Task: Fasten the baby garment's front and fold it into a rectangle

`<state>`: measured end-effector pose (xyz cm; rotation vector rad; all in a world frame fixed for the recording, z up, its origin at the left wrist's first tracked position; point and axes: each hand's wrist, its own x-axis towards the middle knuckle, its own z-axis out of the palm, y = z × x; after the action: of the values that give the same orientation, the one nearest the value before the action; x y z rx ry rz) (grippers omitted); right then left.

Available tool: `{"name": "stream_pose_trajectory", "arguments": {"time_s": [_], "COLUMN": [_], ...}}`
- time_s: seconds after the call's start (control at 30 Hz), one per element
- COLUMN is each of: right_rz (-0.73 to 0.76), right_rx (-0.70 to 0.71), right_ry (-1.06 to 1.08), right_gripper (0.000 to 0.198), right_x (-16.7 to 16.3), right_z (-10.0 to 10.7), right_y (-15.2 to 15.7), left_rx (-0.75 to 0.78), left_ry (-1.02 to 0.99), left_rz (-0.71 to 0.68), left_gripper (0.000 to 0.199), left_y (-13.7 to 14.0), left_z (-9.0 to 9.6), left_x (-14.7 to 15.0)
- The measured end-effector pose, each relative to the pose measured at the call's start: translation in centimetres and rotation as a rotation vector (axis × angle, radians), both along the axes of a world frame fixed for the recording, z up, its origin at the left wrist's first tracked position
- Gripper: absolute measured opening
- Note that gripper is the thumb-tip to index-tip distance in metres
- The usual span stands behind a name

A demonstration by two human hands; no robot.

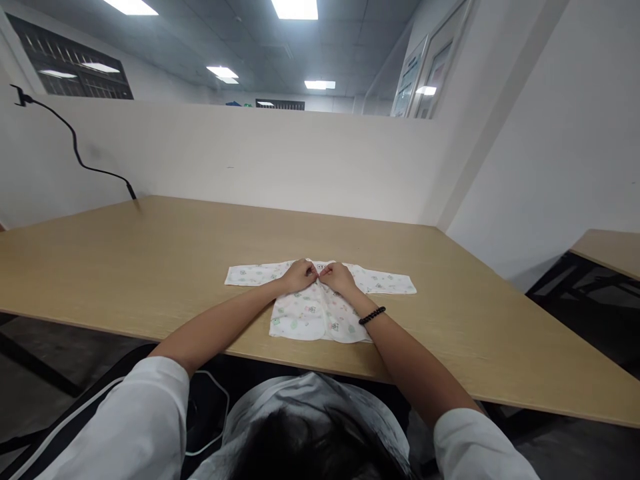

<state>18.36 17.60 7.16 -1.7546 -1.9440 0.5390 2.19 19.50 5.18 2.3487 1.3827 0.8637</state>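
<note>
A small white baby shirt (300, 319) with a pastel print lies spread on the table, its long sleeves stretched out to both sides and its hem toward me. At the front, just below the neckline, my left hand (301, 274) pinches the fabric. Close beside it my right hand (338, 276) also pinches the cloth, with the fingertips of both hands almost meeting. Whatever small fastening may be between the fingers is too small to make out. A black beaded bracelet (373, 315) circles my right wrist.
The wooden table (175, 260) runs back to a low white partition (280, 160). A black flexible-arm holder (75, 143) rises at the table's far left. Another table (613, 250) stands to the right by the wall. A white cable (227, 400) hangs near my lap.
</note>
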Motion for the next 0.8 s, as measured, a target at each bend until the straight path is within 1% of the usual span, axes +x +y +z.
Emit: {"name": "stream_pose_trajectory", "arguments": {"time_s": [0.17, 0.27, 0.4, 0.6, 0.8], "right_rz": [-0.007, 0.024, 0.047, 0.025, -0.041], "right_rx": [-0.015, -0.025, -0.053, 0.001, 0.035], "right_ry": [-0.017, -0.015, -0.017, -0.004, 0.025], "right_gripper": [0.018, 0.019, 0.016, 0.013, 0.010], "right_x": [-0.15, -0.11, -0.01, -0.06, -0.23], "right_z": [0.04, 0.06, 0.12, -0.03, -0.08], "right_y": [-0.02, 0.03, 0.16, 0.16, -0.02], "left_rx": [-0.021, -0.024, -0.014, -0.014, 0.012], "left_ry": [0.043, 0.060, 0.078, 0.069, 0.079], "left_rz": [0.036, 0.046, 0.056, 0.050, 0.081], "left_gripper": [0.015, 0.016, 0.016, 0.016, 0.013], "left_y": [0.05, 0.15, 0.34, 0.27, 0.39], "left_z": [0.18, 0.20, 0.17, 0.05, -0.31], "left_x": [-0.04, -0.09, -0.12, -0.18, 0.00]}}
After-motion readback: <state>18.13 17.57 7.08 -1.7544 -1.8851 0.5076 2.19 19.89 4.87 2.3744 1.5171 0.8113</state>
